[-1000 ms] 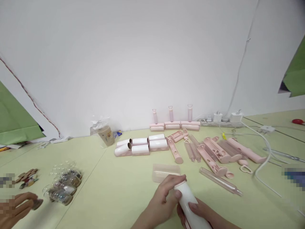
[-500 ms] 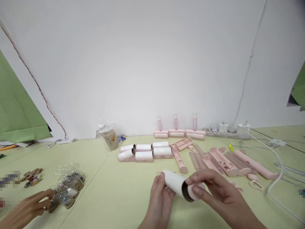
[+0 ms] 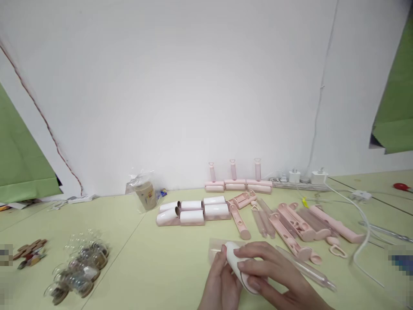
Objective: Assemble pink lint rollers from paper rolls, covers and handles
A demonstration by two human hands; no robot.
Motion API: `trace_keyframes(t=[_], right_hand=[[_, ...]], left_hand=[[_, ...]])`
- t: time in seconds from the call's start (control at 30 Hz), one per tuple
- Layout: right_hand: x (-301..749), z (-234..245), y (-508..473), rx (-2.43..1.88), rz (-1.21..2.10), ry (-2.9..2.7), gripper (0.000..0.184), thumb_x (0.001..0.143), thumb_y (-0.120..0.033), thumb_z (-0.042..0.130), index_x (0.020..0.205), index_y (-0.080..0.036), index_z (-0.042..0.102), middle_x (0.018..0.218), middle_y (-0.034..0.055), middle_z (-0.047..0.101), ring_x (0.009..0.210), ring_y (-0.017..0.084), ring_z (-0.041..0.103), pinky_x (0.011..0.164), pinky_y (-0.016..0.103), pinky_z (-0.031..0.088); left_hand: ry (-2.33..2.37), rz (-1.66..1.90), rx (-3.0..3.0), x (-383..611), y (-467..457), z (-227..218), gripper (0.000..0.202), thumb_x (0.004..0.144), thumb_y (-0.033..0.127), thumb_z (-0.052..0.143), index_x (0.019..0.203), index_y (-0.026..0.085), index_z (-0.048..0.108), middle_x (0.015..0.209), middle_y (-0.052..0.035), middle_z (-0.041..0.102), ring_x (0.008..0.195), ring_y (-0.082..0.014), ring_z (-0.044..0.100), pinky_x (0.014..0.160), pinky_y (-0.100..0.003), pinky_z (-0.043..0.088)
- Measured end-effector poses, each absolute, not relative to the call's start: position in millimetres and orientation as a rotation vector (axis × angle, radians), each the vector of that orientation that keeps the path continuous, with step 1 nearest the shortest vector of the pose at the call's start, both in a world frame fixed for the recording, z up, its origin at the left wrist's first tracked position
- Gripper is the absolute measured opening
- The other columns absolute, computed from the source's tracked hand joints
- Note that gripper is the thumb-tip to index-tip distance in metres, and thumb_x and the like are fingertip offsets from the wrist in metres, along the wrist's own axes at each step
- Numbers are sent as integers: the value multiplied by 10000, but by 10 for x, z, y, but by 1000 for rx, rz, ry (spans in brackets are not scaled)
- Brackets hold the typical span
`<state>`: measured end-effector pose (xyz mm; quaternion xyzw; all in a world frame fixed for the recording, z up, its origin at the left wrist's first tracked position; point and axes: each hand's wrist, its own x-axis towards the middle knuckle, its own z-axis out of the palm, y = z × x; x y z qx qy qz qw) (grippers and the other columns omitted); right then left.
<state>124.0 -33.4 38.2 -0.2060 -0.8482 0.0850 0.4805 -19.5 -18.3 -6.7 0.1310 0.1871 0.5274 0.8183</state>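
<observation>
Both of my hands hold a white roll (image 3: pixel 232 258) low in the middle of the view, just above the pale green table (image 3: pixel 155 267). My left hand (image 3: pixel 221 282) grips its near-left side with curled fingers. My right hand (image 3: pixel 271 275) wraps over the roll from the right, fingers closed around its pink end. A clear plastic cover (image 3: pixel 215 249) lies on the table right behind the roll.
White rolls in pink holders (image 3: pixel 193 211) lie beyond. Three assembled pink rollers (image 3: pixel 233 183) stand at the wall. Pink handles and clear tubes (image 3: pixel 290 224) spread to the right, with cables and a power strip (image 3: pixel 300 183). Small glass jars (image 3: pixel 80 267) and a bagged cup (image 3: pixel 143 193) sit left.
The roll has turned and come lower, my right hand now closing over it. Another person's hand at the lower left has left the view. The camera shifted slightly.
</observation>
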Motion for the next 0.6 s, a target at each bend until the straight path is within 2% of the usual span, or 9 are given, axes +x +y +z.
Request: trace_keyframes(t=[0.13,0.27,0.47,0.6], right_hand=[[1268,502,-345,-469,84,-2173,258,807,-176,555,1054,-230,500,996,58,645,953,161,587,810,237,498],[1301,514,-313,-498,16,-2258,380,783,-332,597,1108,-221,434,1047,70,642,1004,162,571,846,223,482],[1343,425,-275,-518,-179,-2296,441,766,-258,610,1158,-208,413,1088,90,638,1039,178,561,838,261,489],[1347,435,-310,-566,-181,-2214,465,725,-212,625,1149,-183,435,1034,98,663,985,177,598,803,222,507]], left_hand=[[373,1071,256,-187,-218,-41,263,818,287,520,880,49,612,748,-75,599,642,-123,549,599,-206,419],[440,1120,223,-174,-192,-94,212,804,260,538,817,69,629,767,-78,614,661,-126,559,636,-208,423],[473,1119,251,-165,-193,-134,181,767,252,582,822,85,631,784,-81,630,656,-138,559,684,-239,422],[494,1080,278,-175,-228,-134,271,736,338,618,882,109,621,835,-79,630,744,-169,577,750,-265,411]])
